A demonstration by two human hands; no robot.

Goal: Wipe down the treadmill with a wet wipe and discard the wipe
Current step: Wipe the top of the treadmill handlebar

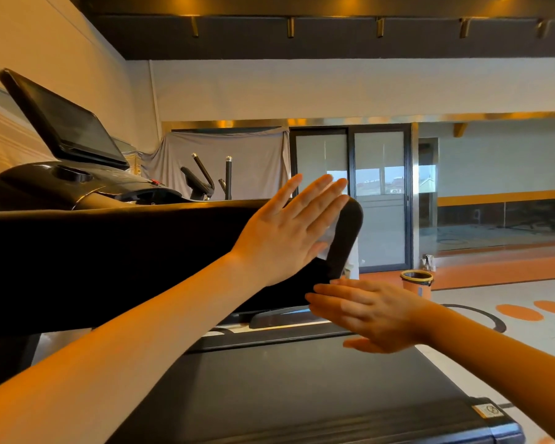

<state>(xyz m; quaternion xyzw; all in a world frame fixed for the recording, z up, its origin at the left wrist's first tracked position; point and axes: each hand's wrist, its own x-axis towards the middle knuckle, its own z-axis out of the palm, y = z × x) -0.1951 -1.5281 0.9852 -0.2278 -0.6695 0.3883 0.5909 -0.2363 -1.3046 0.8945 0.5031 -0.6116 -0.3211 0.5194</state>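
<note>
A black treadmill fills the left and lower view; its wide side handrail [109, 251] runs across to a rounded end [346, 238]. My left hand [289, 232] lies flat with straight fingers against the handrail near that end, pressing a white wet wipe [329, 233] that shows only as a small pale patch under the fingers. My right hand [372, 315] hovers flat and open just below the handrail's end, above the belt [302, 389], holding nothing. The console screen [64, 123] stands at the upper left.
An orange waste bin with a dark liner [417, 283] stands on the floor to the right, beyond the treadmill. Behind it are a spray bottle [427, 262] and sliding glass doors [353, 193]. Another exercise machine [205, 181] stands before a grey drape.
</note>
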